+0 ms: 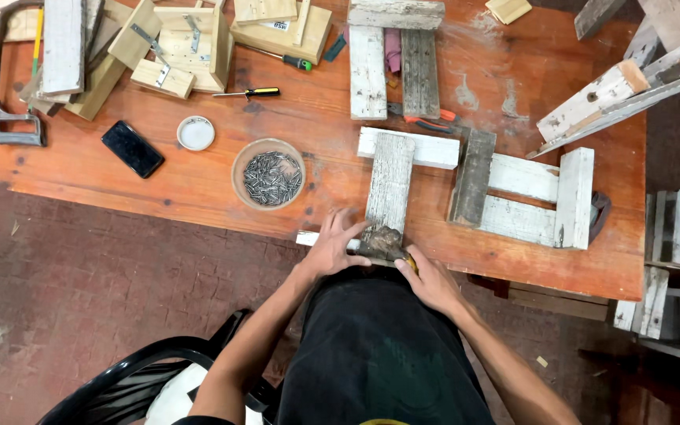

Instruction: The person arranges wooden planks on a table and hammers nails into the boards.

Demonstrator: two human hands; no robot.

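Two hands meet at the near edge of the desk (198, 181), low in the centre of the frame. Left hand (334, 245) lies with fingers spread on the lower end of a grey plank (389, 187) and on a white strip (308, 238) that juts left along the desk edge. Right hand (426, 279) is curled just off the edge, below the plank's dark, ragged end, around something yellow that is mostly hidden; what it is cannot be told.

Grey plank: long axis runs up and down the frame, lower end at the desk edge, upper end crossing a white board (434, 149) whose long axis runs left to right, so the two form a T. Right of it, near but apart, lies a frame of planks (525, 197), white and grey.

Open room: bare desk left of the plank up to a round bowl of nails (268, 174); further left a white lid (196, 133) and a black phone (132, 149). Brick floor (80, 275) fills the lower left, with a black chair (131, 378) at the bottom edge.

Upper frame: two screwdrivers, one yellow-handled (249, 93) and one green-handled (285, 59); a pale wooden block (281, 31) bearing a small white label; a metal clamp (9, 118) at far left; two upright boards (393, 71) at top centre.
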